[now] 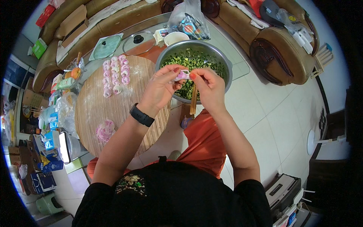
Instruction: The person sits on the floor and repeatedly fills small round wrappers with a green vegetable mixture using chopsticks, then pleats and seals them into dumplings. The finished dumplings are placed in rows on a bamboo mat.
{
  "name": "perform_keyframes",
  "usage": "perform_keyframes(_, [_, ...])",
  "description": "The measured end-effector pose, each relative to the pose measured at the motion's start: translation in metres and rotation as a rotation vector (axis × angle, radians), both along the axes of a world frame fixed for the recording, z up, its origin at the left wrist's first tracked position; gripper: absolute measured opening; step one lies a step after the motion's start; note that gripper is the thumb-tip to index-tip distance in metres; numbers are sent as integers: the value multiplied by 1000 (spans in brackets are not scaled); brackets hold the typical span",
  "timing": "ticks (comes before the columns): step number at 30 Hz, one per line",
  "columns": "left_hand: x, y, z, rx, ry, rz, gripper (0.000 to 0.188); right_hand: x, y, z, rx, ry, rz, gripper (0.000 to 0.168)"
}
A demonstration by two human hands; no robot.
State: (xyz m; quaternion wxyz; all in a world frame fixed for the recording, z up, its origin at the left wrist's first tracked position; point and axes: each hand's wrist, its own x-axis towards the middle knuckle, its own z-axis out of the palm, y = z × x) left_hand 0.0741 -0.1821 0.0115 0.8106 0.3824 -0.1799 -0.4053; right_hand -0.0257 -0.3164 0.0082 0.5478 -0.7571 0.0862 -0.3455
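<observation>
Between the fingertips of both hands is a pink-and-white dumpling (pixel 183 75), partly folded, with a dark gap along its top. My left hand (pixel 164 83) pinches one end of it, thumb on top. The other end is gripped by my right hand (pixel 208 85). A pair of wooden chopsticks (pixel 193 100) hangs down beside the right fingers; how it is held is hidden. Beneath both hands stands a large steel bowl (pixel 228 66) of chopped green filling (pixel 195 58). Three rows of shaped dumplings (pixel 115 75) lie on a round slatted board (pixel 133 105), with a pile of pink-and-white wrappers (pixel 105 130) nearer me.
Behind the bowl are a white tub (pixel 176 38), a plastic bag (pixel 190 22) and a glass lid (pixel 138 42) on a glass table (pixel 239 72). Bottles, bags and a phone (pixel 64 147) crowd the board's left side. Brown leather sofas (pixel 119 21) stand beyond.
</observation>
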Motion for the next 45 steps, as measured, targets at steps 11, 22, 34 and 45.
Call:
perform_keyframes(11, [0, -1, -2, -9, -32, -1, 17, 1, -1, 10, 182, 163, 101, 10])
perform_keyframes(22, [5, 0, -12, 25, -155, -10, 18, 2, -7, 4, 87, 49, 143, 10])
perform_keyframes(34, [7, -1, -5, 101, -265, -60, 27, 2, -9, -2, 22, -6, 58, 9])
perform_keyframes(45, [8, 0, -5, 194, -450, -61, 26, 2, -13, -3, 6, 76, 59, 10])
